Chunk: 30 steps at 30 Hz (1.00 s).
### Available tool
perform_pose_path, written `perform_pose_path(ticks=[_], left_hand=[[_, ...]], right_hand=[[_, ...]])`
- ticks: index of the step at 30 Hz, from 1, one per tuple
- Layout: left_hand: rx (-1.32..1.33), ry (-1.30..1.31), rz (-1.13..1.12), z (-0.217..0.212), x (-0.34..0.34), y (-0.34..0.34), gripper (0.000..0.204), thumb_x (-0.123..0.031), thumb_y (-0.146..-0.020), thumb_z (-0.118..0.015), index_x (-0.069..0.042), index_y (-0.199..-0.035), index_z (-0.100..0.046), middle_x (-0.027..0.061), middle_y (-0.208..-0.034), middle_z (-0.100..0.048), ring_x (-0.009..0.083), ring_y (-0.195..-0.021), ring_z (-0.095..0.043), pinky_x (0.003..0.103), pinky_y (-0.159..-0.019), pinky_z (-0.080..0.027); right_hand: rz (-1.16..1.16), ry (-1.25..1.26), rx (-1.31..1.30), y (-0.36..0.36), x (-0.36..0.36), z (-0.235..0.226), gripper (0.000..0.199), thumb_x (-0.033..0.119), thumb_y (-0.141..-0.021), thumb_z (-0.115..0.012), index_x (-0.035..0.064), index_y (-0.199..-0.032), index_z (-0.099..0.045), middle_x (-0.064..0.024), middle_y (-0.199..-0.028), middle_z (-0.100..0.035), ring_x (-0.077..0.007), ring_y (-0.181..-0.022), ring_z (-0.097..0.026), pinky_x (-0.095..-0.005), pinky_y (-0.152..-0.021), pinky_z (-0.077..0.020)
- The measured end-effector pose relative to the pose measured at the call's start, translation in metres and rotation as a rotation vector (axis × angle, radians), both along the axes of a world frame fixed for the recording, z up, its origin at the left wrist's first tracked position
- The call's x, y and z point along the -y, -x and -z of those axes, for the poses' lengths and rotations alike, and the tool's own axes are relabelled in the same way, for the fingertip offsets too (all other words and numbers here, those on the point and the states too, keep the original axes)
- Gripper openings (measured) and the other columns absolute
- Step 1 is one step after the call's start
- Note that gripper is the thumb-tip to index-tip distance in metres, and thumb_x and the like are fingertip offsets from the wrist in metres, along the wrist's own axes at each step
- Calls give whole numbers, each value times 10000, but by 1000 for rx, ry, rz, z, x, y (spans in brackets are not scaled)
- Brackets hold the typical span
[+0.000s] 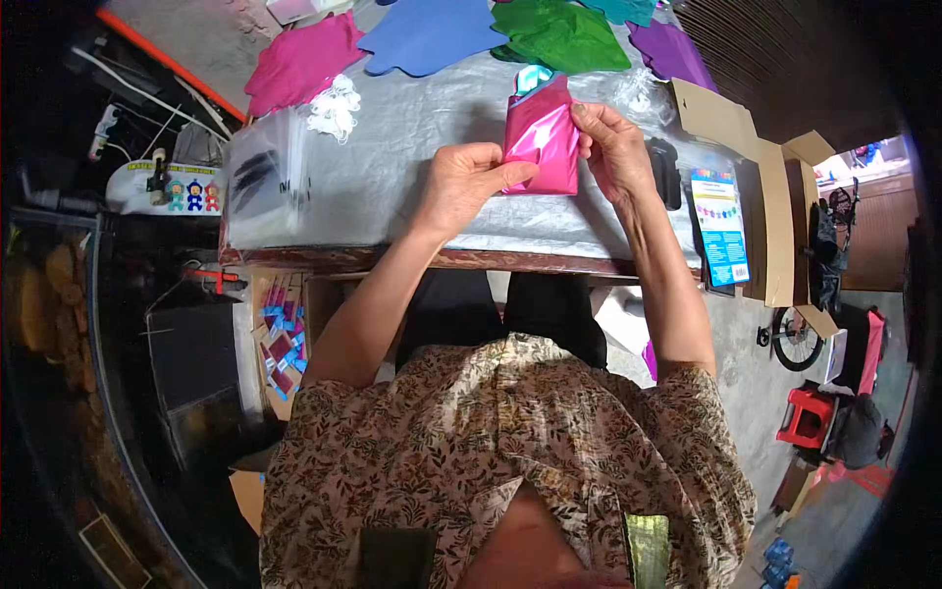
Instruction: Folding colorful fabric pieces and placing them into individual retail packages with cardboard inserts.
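Note:
A shiny pink foil piece (pixel 546 147), folded into a flat oblong, is held upright between my two hands over the table. Turquoise foil (pixel 533 79) shows at its top end. My left hand (pixel 473 183) pinches the lower left edge, thumb lying across the front. At the upper right edge, my right hand (pixel 613 147) grips it between thumb and fingers. Beyond lie flat foil shapes: pink (pixel 306 61), blue (pixel 432 35), green (pixel 559 37) and purple (pixel 672 54). A tangle of white string (pixel 337 110) sits left of my hands.
The table (pixel 383 128) has a grey cover. Clear plastic sleeves (pixel 267 182) lie at its left. On the right are a black object (pixel 664 172), a blue printed card (pixel 723 228) and an open cardboard box (pixel 770 226). Below left, a carton (pixel 263 339) holds several small packets.

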<state>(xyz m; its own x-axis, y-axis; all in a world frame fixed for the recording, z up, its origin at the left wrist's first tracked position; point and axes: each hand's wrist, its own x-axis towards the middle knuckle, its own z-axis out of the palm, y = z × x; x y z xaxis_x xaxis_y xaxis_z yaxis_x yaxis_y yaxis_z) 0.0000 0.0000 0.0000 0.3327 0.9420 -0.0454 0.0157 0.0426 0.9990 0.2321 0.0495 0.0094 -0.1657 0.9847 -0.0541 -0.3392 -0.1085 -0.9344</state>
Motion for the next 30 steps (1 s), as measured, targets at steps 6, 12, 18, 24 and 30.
perform_pose_path(ticks=[6,12,18,24,30], left_hand=[[121,-91,-37,-50,11,16,328,-169,-876,-764,17,-1136,-690,42,-909,-701,60,-740,-602,198,-629,-471],[189,-109,-72,-10,-52,-8,298,-139,-887,-746,29,-1124,-683,57,-949,-704,79,-743,-624,201,-655,-509],[-65,-487,-3,11,-79,-6,283,-101,-852,-762,-4,-1107,-685,48,-968,-708,85,-777,-655,207,-670,-552],[-374,-967,-12,-4,-68,-2,266,-92,-808,-794,-37,-1049,-696,42,-937,-689,89,-755,-668,202,-647,-562],[-275,-875,-37,5,-68,-6,273,-65,-777,-811,-29,-1026,-704,46,-947,-662,95,-768,-671,218,-615,-572]], right_hand=[[33,-159,190,9,50,-57,157,133,-903,-719,-11,-962,-706,-20,-822,-676,-75,-621,-546,-199,-575,-430],[13,-311,359,-21,1,-14,135,109,-890,-728,-12,-946,-711,-38,-840,-686,-83,-656,-591,-202,-609,-464],[47,-625,655,-34,-19,2,86,49,-884,-709,-14,-941,-698,-41,-864,-694,-111,-736,-649,-241,-666,-527],[87,-1037,902,-34,-17,-9,91,27,-860,-716,-11,-936,-684,-50,-882,-690,-129,-768,-665,-249,-683,-545],[34,-907,857,-34,-15,-5,102,25,-842,-724,-7,-932,-688,-62,-883,-686,-136,-779,-668,-251,-695,-544]])
